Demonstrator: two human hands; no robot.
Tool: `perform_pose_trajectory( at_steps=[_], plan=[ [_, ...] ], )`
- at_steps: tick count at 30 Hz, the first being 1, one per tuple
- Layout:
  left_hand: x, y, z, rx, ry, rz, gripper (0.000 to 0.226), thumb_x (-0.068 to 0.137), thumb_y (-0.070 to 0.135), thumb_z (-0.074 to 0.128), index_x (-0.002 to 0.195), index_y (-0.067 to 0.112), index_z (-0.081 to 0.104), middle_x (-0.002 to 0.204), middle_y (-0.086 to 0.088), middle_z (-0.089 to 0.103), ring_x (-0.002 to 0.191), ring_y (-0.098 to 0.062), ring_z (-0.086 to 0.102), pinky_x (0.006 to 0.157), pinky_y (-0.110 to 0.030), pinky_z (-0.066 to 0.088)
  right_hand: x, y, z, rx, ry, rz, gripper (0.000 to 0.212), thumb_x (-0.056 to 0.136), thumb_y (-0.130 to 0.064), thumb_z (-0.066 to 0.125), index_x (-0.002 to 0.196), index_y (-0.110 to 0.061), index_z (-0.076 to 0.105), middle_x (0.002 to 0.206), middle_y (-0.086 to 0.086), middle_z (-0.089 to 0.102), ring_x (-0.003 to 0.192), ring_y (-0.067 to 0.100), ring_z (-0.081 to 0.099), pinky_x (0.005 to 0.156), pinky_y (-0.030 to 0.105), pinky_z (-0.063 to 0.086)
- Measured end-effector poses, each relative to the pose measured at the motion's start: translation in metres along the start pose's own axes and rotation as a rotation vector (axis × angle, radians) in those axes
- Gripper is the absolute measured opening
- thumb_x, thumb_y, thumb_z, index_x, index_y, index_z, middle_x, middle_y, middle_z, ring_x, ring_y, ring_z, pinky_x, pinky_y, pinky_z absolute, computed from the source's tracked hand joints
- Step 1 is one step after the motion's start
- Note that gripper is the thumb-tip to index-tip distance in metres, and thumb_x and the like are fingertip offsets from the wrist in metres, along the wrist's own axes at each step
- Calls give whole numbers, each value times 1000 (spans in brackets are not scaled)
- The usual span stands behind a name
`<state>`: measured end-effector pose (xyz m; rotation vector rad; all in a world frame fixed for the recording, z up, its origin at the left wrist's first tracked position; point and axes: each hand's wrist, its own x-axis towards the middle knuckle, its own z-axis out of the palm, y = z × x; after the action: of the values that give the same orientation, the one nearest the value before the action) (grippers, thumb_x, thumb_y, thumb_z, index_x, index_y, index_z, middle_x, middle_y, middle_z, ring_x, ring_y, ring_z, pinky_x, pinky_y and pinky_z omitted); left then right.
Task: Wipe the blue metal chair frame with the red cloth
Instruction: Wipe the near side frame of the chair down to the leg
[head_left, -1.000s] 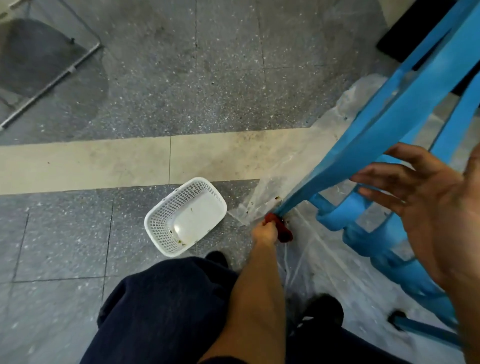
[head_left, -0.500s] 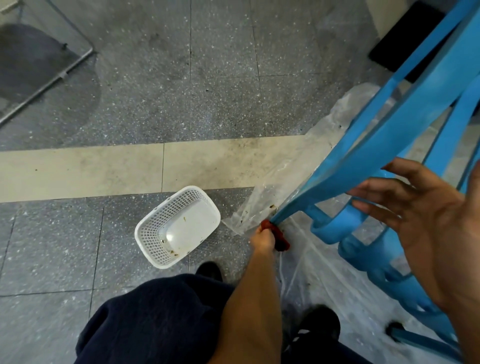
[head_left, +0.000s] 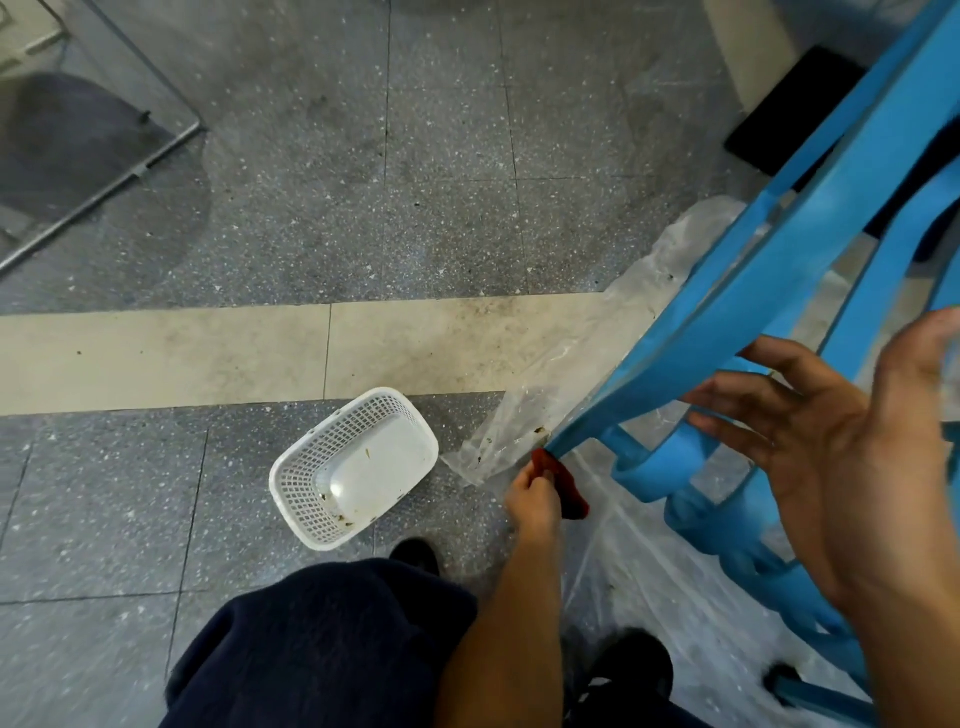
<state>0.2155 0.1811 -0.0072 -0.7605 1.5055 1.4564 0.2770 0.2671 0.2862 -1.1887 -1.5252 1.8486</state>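
Note:
The blue metal chair frame (head_left: 769, 280) fills the right side, tilted, its leg running down to the floor near the centre. My left hand (head_left: 532, 501) reaches far down and grips the red cloth (head_left: 563, 486), pressed at the foot of that leg. My right hand (head_left: 841, 457) is close to the camera at the right, fingers spread, resting against the underside of a blue bar. Lower curled frame parts (head_left: 670, 467) show behind the fingers.
A white plastic basket (head_left: 306, 493) stands on the grey tiles left of the cloth. Clear plastic sheeting (head_left: 524, 431) lies under the chair. A metal-framed glass panel (head_left: 104, 182) is at the upper left. My dark trousers and shoes are at the bottom.
The view has shifted slightly; my left hand and the red cloth stay at the foot of the leg. My right hand has stayed against the blue bar with fingers spread.

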Motion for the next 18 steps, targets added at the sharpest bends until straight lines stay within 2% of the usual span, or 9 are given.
perform_pose_trajectory(
  at_steps=[2,4,8,11,14,16,18],
  plan=[
    [-7,0,2,1,-12,34,30,99,6,52,120,18,69,106,-6,72,101,-24,68,94,-45,57,-1,-1,1,3,5,6,90,94,-71,1,91,-22,76,85,10,78,101,30,72,107,54,44],
    [-17,2,4,0,-14,77,31,98,4,54,122,19,68,107,-3,71,104,-22,67,99,-45,54,-1,-2,2,-6,5,12,91,94,-72,1,98,-18,74,88,13,77,102,29,72,108,55,44],
    [-36,8,6,-53,-39,163,31,97,1,56,115,21,72,106,-3,74,104,-23,70,93,-38,56,-4,-4,4,-29,19,5,88,95,-71,2,92,-25,77,84,10,78,100,26,74,106,53,46],
    [-51,11,5,-63,-94,215,34,96,0,59,111,28,72,98,4,75,98,-18,71,89,-34,57,-6,-6,4,-55,10,-5,88,95,-71,2,100,-23,75,90,11,79,102,24,74,105,51,46],
    [-62,14,8,-79,-88,231,34,96,1,61,115,27,70,97,8,73,96,-14,70,86,-31,56,-7,-5,3,-63,-5,-5,90,94,-71,1,105,-20,74,96,13,79,104,23,73,105,51,46],
    [-64,18,10,-79,-60,215,33,96,3,60,118,26,70,100,5,73,96,-15,69,88,-33,57,-7,-5,2,-65,-16,-3,91,94,-71,0,107,-20,74,98,12,79,105,22,73,105,50,46],
    [-60,23,12,-53,-17,186,32,96,4,60,123,20,70,109,-2,73,102,-22,69,96,-41,56,-7,-4,2,-69,-25,0,91,94,-70,-1,108,-20,73,100,11,79,106,22,72,106,50,46]
  ],
)
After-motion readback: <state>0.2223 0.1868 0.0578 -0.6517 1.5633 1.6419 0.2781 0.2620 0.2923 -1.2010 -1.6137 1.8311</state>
